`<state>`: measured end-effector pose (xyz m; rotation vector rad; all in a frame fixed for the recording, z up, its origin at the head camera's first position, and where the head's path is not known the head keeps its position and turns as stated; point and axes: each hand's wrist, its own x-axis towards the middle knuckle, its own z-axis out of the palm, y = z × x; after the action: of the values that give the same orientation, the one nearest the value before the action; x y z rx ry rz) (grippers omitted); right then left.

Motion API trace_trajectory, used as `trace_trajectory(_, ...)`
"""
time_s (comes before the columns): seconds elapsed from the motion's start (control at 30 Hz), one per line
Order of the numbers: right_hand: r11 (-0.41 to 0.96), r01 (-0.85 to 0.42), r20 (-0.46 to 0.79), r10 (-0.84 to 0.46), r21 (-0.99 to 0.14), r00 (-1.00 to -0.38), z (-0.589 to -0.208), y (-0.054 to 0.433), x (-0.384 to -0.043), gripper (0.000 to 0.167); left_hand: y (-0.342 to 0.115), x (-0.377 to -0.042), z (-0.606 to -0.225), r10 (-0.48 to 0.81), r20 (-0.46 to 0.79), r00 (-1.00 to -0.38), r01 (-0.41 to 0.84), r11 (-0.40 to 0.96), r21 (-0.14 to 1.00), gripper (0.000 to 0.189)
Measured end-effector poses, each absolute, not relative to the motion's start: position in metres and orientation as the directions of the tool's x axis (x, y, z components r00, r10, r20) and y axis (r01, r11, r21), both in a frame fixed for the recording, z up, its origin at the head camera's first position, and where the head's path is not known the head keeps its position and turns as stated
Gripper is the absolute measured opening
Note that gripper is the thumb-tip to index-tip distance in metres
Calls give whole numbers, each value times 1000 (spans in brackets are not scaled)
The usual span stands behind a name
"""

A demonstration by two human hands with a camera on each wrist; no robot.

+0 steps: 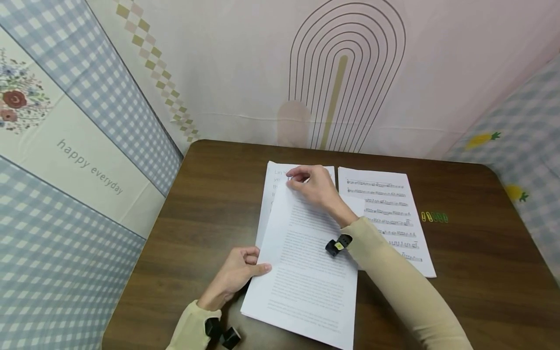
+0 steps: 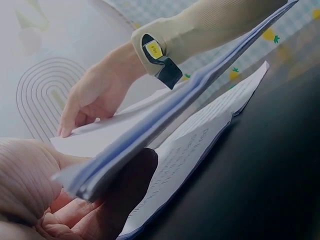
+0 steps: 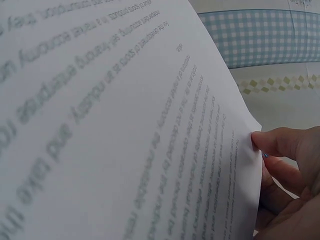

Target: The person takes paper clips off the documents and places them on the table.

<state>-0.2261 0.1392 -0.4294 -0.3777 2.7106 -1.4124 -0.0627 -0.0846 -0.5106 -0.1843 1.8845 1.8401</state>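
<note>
A stack of printed sheets (image 1: 312, 277) is tilted up off the table on its left side. My left hand (image 1: 238, 270) grips its left edge, thumb on top and fingers beneath; the sheet edges fan slightly in the left wrist view. At the top left corner, my right hand (image 1: 316, 187) pinches a small blue clip (image 3: 265, 155) between thumb and fingertips, right at the paper's edge. The fingers mostly hide the clip. Under the stack lies another pile of pages (image 1: 273, 182) with larger print.
To the right lie sheet music pages (image 1: 389, 218), partly beneath the right forearm. Beside them, several yellow and green paper clips (image 1: 434, 217) form a row. The brown wooden table (image 1: 210, 204) meets a patterned cloth wall at the back and left.
</note>
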Motion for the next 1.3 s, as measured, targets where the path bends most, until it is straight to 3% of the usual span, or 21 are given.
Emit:
trace_trajectory(0.5, 461, -136, 58, -179, -877, -982, -427, 149, -227, 22, -89, -61, -509, 234, -447, -863, -438, 91, 894, 24)
trace_trajectory(0.8, 383, -145, 101, -131, -912, -986, -421, 180, -222, 23, -97, -62, -508, 214, -436, -874, -429, 82, 900, 24)
trace_trajectory(1.3, 489, -81, 99, 10, -868, -995, -424, 271, -187, 33, -129, -73, -503, 68, -435, -898, -430, 72, 900, 25)
